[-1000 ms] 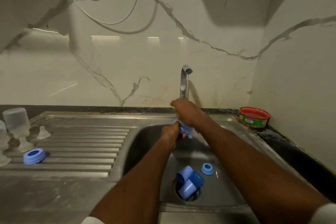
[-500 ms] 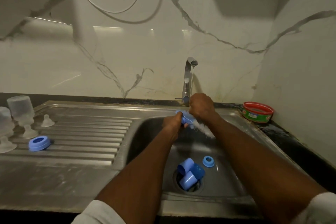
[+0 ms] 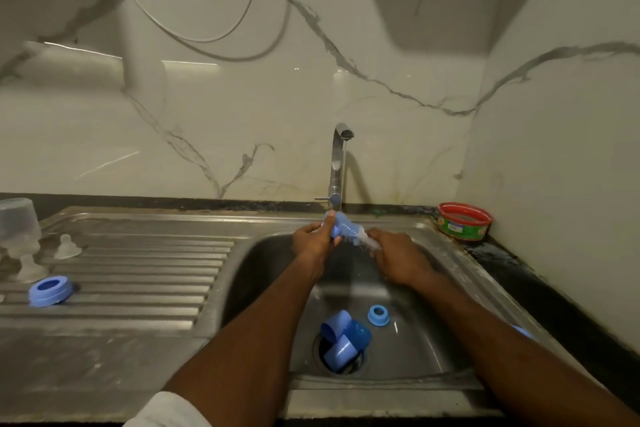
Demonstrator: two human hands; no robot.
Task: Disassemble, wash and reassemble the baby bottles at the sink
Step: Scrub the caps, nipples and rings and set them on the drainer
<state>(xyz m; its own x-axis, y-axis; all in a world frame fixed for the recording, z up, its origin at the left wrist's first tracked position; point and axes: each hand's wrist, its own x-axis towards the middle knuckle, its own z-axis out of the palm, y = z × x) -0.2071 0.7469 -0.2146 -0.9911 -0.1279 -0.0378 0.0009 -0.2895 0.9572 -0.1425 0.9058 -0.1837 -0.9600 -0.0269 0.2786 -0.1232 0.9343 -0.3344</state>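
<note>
The left hand [image 3: 313, 242] is curled round a blue bottle part [image 3: 343, 229], pinching it at its left end and holding it up under the tap [image 3: 341, 163], most likely so the thin stream falls straight onto it. The right hand [image 3: 398, 260] sits just to the right, fingers bent round something pale and bristly that pokes toward the blue piece; it looks like a small brush [image 3: 369, 242], though it is too blurred to say for certain. Both hands hang over the far half of the sink [image 3: 450, 288], which would let drips and suds run into the basin rather than onto the counter. Lower down, nearer to me, several blue caps [image 3: 343, 340] are piled on the drain, with a blue ring [image 3: 378, 315] lying just to their right, apparently waiting for their turn. Away to the left, on the ribbed draining board [image 3: 138, 270], another blue collar [image 3: 50, 290] lies flat, clear teats [image 3: 67, 247] stand beyond it, and an upturned clear bottle [image 3: 19, 225] sits at the far left edge, seemingly set apart to drain. A red-rimmed tub [image 3: 464, 222] stands in the far right corner.
</note>
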